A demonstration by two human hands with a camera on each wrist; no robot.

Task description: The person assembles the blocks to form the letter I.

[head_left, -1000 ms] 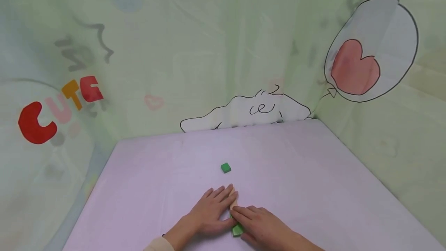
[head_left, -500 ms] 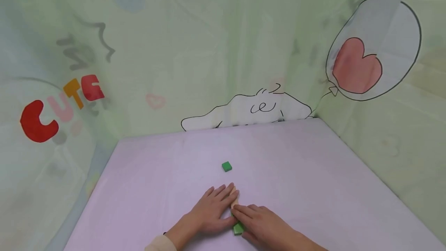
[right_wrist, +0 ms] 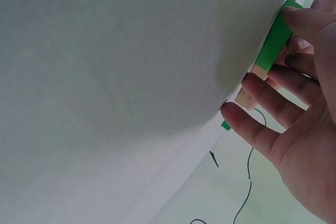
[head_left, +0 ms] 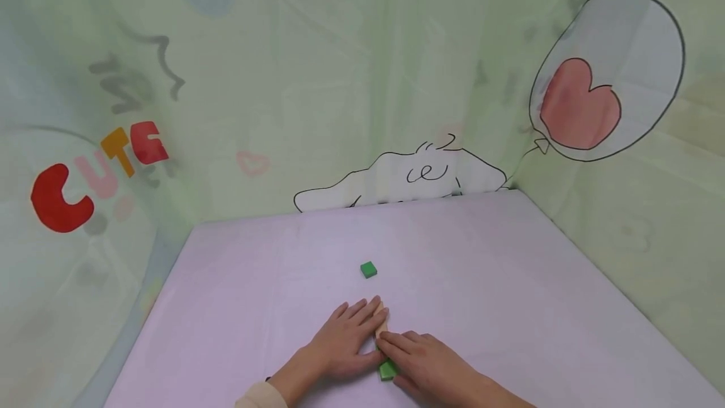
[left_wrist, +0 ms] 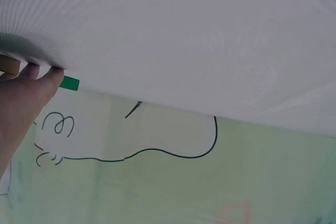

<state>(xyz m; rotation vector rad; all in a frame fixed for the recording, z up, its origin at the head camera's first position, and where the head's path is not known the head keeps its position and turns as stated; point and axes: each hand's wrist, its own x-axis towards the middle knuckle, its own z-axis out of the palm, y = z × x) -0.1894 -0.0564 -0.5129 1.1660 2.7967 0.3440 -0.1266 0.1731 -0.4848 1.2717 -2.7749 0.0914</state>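
A short line of blocks lies between the two hands on the table: a plain wooden piece (head_left: 381,330) farther out and a green block (head_left: 387,370) at the near end. My left hand (head_left: 345,340) is along the left side, fingers straight and spread, with fingertips at the wooden piece. From the right, my right hand (head_left: 427,364) rests against the line with extended fingers; its thumb lies at the end of the green block in the right wrist view. Hands cover much of the line's middle. A small separate green block (head_left: 369,269) sits beyond the fingertips.
The table has a pale lilac cloth (head_left: 255,282). Pale green printed curtains (head_left: 272,112) rise behind it and along both sides, with a balloon drawing (head_left: 629,74) on the right and coloured letters on the left.
Both hands keep their places on the blocks. The head view shifts only slightly, and the separate green block stays put.
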